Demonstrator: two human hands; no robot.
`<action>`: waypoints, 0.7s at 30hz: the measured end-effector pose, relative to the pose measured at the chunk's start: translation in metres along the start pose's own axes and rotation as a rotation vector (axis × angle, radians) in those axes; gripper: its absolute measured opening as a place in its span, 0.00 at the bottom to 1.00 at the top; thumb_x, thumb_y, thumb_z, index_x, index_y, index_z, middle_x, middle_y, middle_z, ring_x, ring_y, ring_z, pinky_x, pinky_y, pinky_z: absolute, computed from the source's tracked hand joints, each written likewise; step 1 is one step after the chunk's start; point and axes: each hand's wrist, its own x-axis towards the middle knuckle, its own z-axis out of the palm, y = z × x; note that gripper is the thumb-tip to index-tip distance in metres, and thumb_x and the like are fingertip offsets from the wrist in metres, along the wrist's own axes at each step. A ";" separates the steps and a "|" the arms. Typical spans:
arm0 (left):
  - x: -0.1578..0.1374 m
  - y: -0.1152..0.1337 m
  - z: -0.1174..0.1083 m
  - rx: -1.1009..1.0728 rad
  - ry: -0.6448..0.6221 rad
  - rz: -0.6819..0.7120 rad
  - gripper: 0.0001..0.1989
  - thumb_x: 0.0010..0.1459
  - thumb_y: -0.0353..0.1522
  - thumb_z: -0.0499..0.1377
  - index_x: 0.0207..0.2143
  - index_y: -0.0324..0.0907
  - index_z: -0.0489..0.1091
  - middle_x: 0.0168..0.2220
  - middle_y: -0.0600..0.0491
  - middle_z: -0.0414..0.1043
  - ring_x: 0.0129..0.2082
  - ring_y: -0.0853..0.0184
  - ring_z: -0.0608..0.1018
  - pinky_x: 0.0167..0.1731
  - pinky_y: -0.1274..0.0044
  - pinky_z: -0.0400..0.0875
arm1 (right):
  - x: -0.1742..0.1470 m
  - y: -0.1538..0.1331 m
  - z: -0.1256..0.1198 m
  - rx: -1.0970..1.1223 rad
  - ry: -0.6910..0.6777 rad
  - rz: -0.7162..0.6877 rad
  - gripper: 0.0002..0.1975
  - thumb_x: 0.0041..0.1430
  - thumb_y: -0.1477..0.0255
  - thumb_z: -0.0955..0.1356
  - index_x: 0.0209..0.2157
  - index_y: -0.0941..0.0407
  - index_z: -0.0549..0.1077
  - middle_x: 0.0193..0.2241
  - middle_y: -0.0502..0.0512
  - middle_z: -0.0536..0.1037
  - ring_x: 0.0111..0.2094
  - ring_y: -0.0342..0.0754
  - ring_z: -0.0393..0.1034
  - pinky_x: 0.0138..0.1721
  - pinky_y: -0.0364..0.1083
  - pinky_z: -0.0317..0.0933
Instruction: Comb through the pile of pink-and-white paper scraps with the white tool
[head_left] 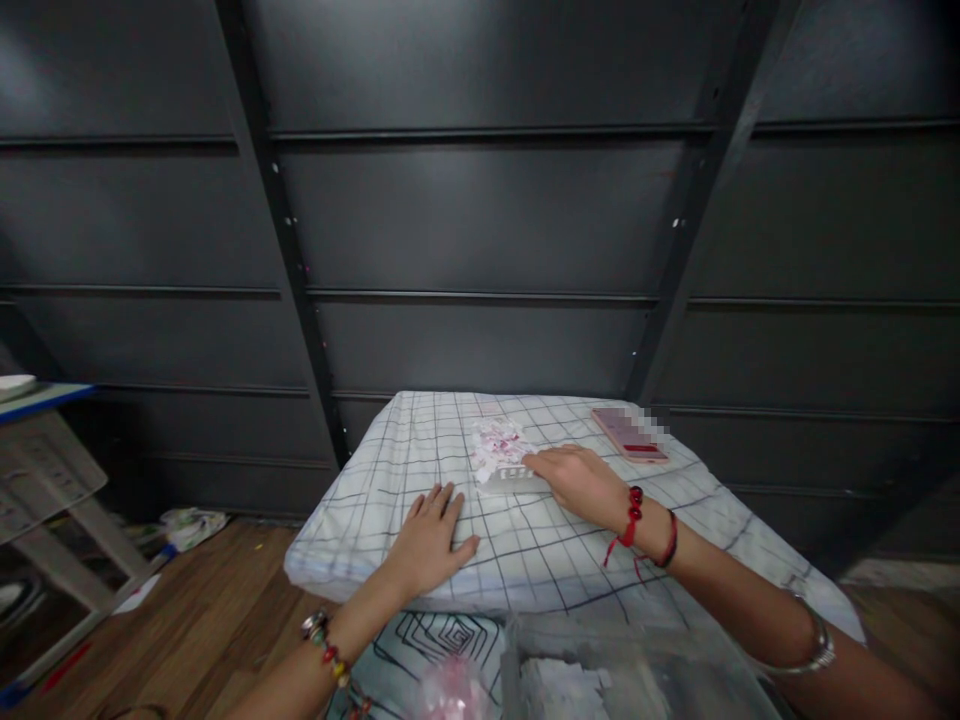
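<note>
A small white plastic basket (pixel 514 483) with slotted sides sits on the checked cloth, heaped with small white and pink pieces (pixel 499 445) that look like paper scraps. My right hand (pixel 581 485) is at the basket's right end, its fingers closed over the rim; the fingertips are partly hidden. My left hand (pixel 431 540) lies flat on the cloth, fingers spread, to the left and nearer to me than the basket, not touching it. Beyond my right hand lies a pink phone (pixel 634 437).
White checked cloth (pixel 375 520) covers the table. Close to me stand a clear plastic box (pixel 511 665) with white pieces inside and a pink see-through bag (pixel 454 690). A dark panelled wall (pixel 480 220) rises behind; a small desk (pixel 45 460) is at far left.
</note>
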 end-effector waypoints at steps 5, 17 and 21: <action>0.000 0.001 -0.001 0.006 -0.004 0.003 0.31 0.58 0.45 0.48 0.57 0.33 0.55 0.60 0.40 0.49 0.59 0.53 0.51 0.56 0.63 0.45 | -0.011 -0.001 0.001 0.020 0.003 -0.045 0.20 0.49 0.85 0.58 0.42 0.58 0.68 0.39 0.58 0.75 0.39 0.47 0.68 0.42 0.46 0.58; 0.000 0.002 -0.003 0.018 -0.019 -0.012 0.31 0.58 0.45 0.48 0.57 0.33 0.55 0.60 0.40 0.49 0.59 0.53 0.52 0.55 0.63 0.46 | -0.002 -0.001 -0.002 -0.005 -0.006 0.032 0.17 0.52 0.85 0.57 0.39 0.58 0.68 0.35 0.56 0.75 0.37 0.47 0.69 0.41 0.45 0.58; 0.000 0.001 -0.001 0.023 -0.015 -0.005 0.31 0.58 0.45 0.48 0.57 0.33 0.55 0.60 0.40 0.49 0.59 0.53 0.52 0.56 0.63 0.46 | -0.013 0.001 0.000 0.012 0.004 0.007 0.18 0.50 0.85 0.57 0.39 0.58 0.68 0.35 0.57 0.75 0.37 0.46 0.69 0.40 0.45 0.58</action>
